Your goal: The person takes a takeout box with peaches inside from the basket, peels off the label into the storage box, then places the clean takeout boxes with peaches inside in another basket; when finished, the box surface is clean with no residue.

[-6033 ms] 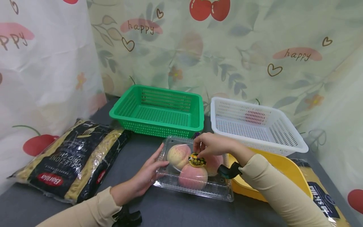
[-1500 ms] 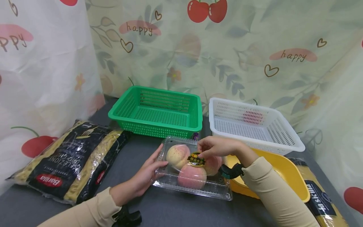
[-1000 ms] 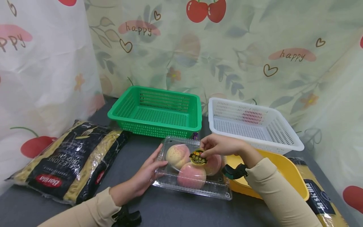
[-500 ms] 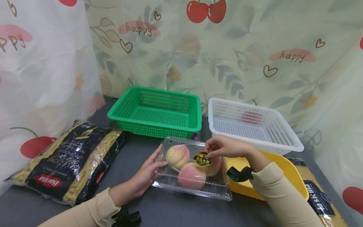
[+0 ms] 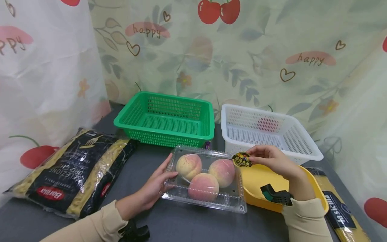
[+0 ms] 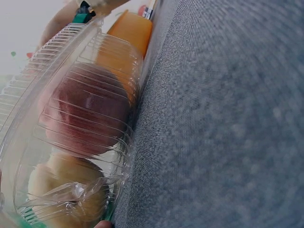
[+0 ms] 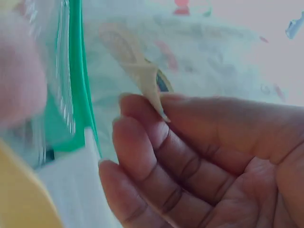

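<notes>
Staged tabletop set-up, not a real kitchen. Grey cloth table is curtained off behind green basket by cherry-printed "happy" sheeting; groceries lie beside the basket.

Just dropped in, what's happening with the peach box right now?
The left hand rests against the side of the clear peach box, which sits shut on the grey table with three peaches inside. The right hand pinches the round sticker, now off the lid, above the yellow tray. The green basket and white basket stand behind.
</notes>
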Demonstrator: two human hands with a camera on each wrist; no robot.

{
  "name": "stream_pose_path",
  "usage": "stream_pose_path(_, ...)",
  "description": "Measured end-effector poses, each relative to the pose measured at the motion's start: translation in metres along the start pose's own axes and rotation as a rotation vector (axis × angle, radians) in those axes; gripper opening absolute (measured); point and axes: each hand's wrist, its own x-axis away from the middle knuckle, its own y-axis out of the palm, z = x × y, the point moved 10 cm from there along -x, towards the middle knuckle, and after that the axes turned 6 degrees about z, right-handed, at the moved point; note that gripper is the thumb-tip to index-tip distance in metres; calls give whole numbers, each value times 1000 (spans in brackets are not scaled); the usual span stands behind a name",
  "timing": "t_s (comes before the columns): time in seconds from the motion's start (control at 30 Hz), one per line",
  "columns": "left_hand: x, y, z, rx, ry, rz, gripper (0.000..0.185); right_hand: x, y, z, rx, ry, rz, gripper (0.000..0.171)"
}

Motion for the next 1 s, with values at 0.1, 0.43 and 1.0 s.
stream_pose_path(0.1, 1, -2, 0, 3, -3, 6, 73, 4, -13, 11, 52, 46, 46, 32)
stream_pose_path(0.43, 2, -1, 3, 4, -4, 3, 73, 11, -34, 41, 110, 162, 63, 39)
stream_pose_path(1.0, 2, 1, 1, 17, -20, 5, 73, 17, -36, 64, 117, 227, 36, 43)
